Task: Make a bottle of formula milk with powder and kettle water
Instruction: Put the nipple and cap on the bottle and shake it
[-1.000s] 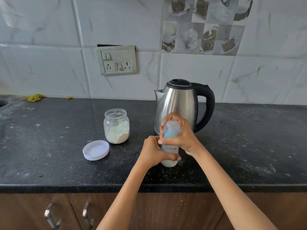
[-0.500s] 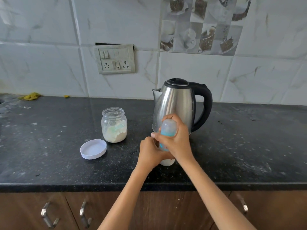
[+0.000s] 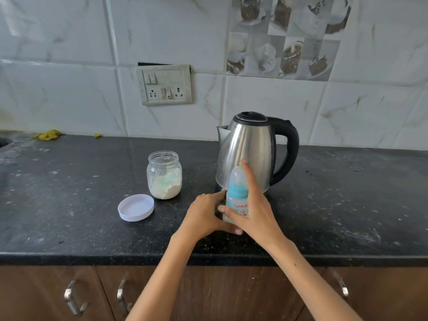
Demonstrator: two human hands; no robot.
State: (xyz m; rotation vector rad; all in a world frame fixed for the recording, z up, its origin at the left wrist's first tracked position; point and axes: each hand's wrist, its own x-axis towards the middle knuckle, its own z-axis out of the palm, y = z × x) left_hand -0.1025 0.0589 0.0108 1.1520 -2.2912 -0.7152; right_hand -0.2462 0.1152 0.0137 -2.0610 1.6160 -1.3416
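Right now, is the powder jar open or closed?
Open. The jar has no lid on its mouth; the white lid lies on the counter beside it.

Head view, down onto countertop (image 3: 69, 205)

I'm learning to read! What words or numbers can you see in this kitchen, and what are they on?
"LuvLa": red letters on the baby bottle; the right hand hides whatever comes after.
Small picture below those letters on the bottle: too blurred to tell any words.
Switch board on the wall: no readable marks.
Kettle, powder jar, white lid: no words visible.
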